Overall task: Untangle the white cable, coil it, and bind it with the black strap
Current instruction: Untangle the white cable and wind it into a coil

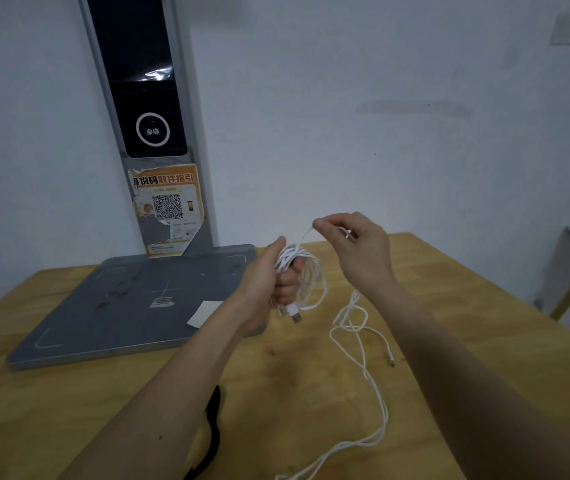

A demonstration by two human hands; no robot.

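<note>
Head view: left hand (278, 271) gripping coiled white cable (363, 327), right hand (356, 244) pinching one strand; black strap (212, 431) lying on table (311, 393).

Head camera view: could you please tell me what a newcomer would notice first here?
Mid-frame, the left hand grips a bundle of white cable while the right hand pinches a strand above it; loose loops trail over the wooden table to the right. Behind stands a grey scanner stand bearing an orange QR poster, and a black strap lies near the front edge.
</note>
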